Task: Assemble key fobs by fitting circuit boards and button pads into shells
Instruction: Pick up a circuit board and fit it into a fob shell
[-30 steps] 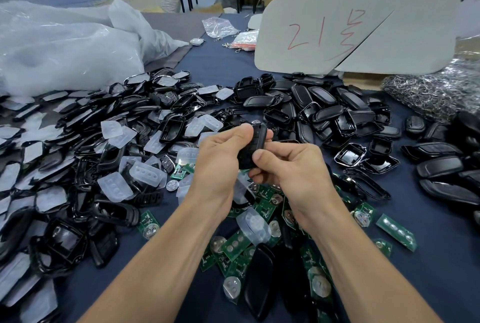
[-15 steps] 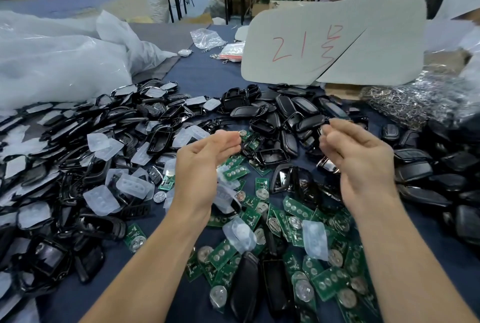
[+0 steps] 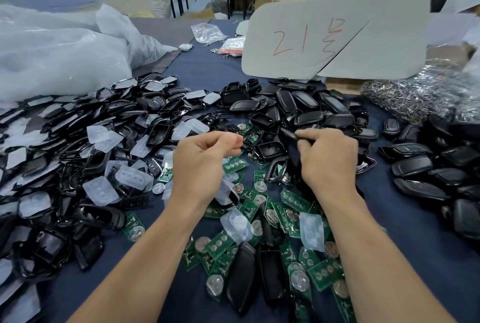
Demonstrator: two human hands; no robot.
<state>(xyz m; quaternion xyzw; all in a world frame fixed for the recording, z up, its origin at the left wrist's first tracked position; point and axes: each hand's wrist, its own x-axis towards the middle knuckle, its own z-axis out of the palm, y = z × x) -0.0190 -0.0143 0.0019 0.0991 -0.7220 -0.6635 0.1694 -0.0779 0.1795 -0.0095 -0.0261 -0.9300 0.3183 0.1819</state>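
2 hands apart. Right hand (image 3: 328,164) pinches a black shell (image 3: 289,136): glossy, dark, narrow, sticking out left of the fingers. Left hand (image 3: 205,161) is curled, thumb on fingertips, nothing visible in it. Green circuit boards (image 3: 324,273) with round silver cells lie below both hands. Clear button pads (image 3: 130,177) lie left of the left hand, and a shell pile (image 3: 311,117) sits beyond the right.

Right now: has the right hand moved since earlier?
Yes. Against the grey sign, the right hand shifted left and now pinches a black shell.
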